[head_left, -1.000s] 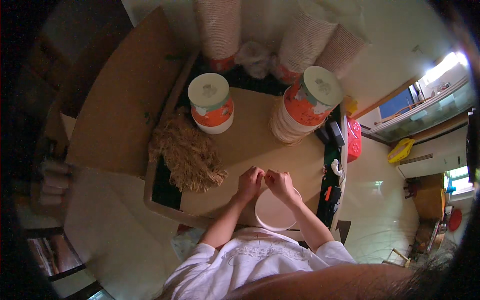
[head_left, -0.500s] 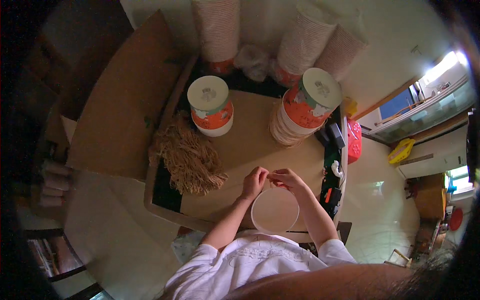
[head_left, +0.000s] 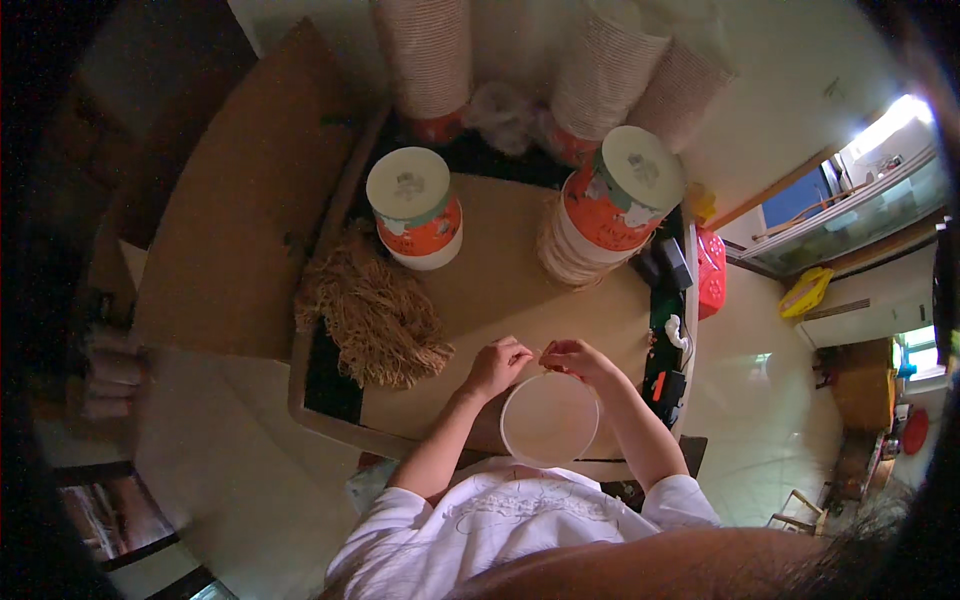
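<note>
A round white paper tub point(head_left: 549, 420) is close against my body at the table's near edge, its pale circular end facing me. Just past its far rim, my left hand point(head_left: 498, 368) has its thumb and fingers pinched together. My right hand point(head_left: 580, 361) is beside it, fingers closed at the rim around a small brownish bit that looks like a cord end. Whatever the left fingertips hold is too small to make out. To the left lies a tangled heap of tan cords point(head_left: 378, 320).
Upturned orange-and-white tubs stand at the table's far left point(head_left: 415, 210) and far right point(head_left: 622, 195), the right one on a stack with cords around it. Tall tub stacks point(head_left: 425, 60) rise behind. Black boxes point(head_left: 672, 268) and a white crumpled item point(head_left: 675, 332) line the right edge.
My hands have drawn apart at the tub's far rim, the left moving slightly to the left. The tub remains in nearly the same place.
</note>
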